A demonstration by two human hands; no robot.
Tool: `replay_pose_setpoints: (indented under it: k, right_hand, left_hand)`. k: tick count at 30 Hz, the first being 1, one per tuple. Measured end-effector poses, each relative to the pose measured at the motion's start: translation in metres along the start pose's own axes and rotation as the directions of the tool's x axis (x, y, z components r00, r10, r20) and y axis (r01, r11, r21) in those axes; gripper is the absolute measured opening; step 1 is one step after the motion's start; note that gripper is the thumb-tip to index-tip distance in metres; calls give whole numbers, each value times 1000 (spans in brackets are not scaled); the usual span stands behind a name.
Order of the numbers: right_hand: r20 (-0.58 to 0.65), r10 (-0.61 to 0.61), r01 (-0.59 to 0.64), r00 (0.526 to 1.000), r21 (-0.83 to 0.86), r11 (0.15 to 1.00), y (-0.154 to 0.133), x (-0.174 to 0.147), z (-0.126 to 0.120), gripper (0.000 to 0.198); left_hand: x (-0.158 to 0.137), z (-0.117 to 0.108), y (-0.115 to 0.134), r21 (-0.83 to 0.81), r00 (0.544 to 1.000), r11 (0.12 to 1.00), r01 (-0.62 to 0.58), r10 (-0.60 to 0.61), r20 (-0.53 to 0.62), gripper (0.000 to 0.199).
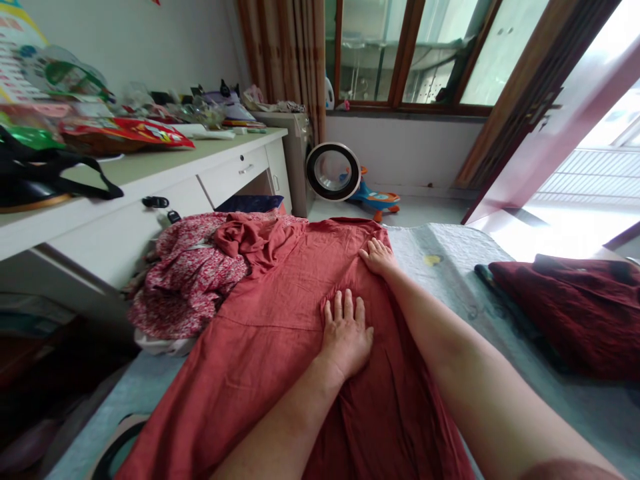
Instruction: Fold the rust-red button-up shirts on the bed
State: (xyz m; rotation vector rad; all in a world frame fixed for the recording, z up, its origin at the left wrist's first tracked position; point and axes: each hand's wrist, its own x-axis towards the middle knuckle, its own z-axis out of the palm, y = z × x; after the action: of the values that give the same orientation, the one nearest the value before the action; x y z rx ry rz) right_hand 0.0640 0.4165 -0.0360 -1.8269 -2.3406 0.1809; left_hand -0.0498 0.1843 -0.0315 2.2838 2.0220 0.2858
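Note:
A rust-red garment (280, 347), perhaps a dress, lies spread out over the bed, with a few creases across it. My left hand (347, 330) rests flat on its middle, fingers spread. Farther off, my right hand (377, 256) lies on the cloth near its right edge, fingers apart and palm down. Neither hand grips the fabric. At the far left, part of the red garment is bunched up against a heap of red-and-white patterned cloth (187, 280).
Folded dark red clothes (575, 313) lie on the light blue bed cover (445, 267) at right. A cluttered desk (235, 150) runs along the left. Beyond stand a washing machine with its round door (333, 172) open and a blue-orange ride-on toy (375, 197). A door (545, 127) stands open at right.

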Motion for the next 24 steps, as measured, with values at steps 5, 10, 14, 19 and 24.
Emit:
replay_pose_setpoints:
  k: [5,10,14,19,24]
  right_hand:
    - [-80,-67,66,995,-4,998,1,-11,2,59]
    - [-23,-194,194,981,-34,980,6,-46,-3,61]
    - [27,-199,199,980,-36,979,11,-80,-6,67]
    - [57,-167,170,984,-58,984,13,-125,-9,67]
    - [120,-132,138,984,-46,989,12,-165,-18,68]
  left_hand:
    - [-1,-1,0,-9,1000,1000,13,-13,-15,68]
    - [-2,-4,0,-26,1000,999,27,-27,-12,69]
    - [-2,-6,-2,-43,998,998,39,-41,-46,70]
    - [-1,-9,-8,-55,996,996,65,-68,-50,72]
    - [0,-9,-13,-58,997,997,55,-58,-57,69]
